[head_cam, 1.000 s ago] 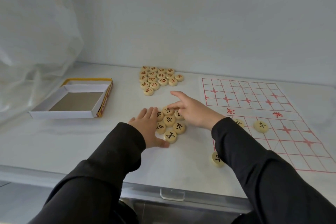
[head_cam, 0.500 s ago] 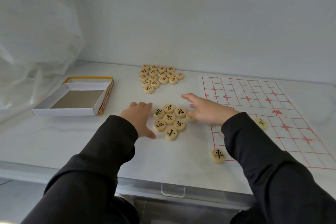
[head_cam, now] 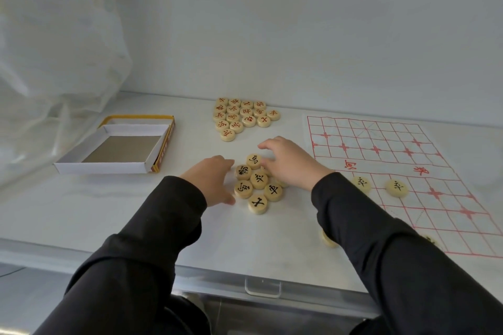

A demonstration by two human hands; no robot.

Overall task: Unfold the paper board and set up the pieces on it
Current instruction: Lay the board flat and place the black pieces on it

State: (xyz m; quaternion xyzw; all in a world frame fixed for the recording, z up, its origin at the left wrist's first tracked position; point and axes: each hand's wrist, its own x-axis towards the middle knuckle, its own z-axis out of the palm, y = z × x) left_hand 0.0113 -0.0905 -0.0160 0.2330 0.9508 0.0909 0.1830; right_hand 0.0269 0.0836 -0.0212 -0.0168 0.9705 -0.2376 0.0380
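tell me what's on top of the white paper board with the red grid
Two pale round wooden pieces with black characters lie on the board. A third peeks out beside the black right sleeve, which hides the near left corner.

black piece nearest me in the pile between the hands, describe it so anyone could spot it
On the white table, left of the red-lined board, a cluster of black-lettered pieces sits between the left hand and right hand. The piece is its frontmost disc, nearest the table's front edge. It juts out alone in front of the others, touched by neither hand.
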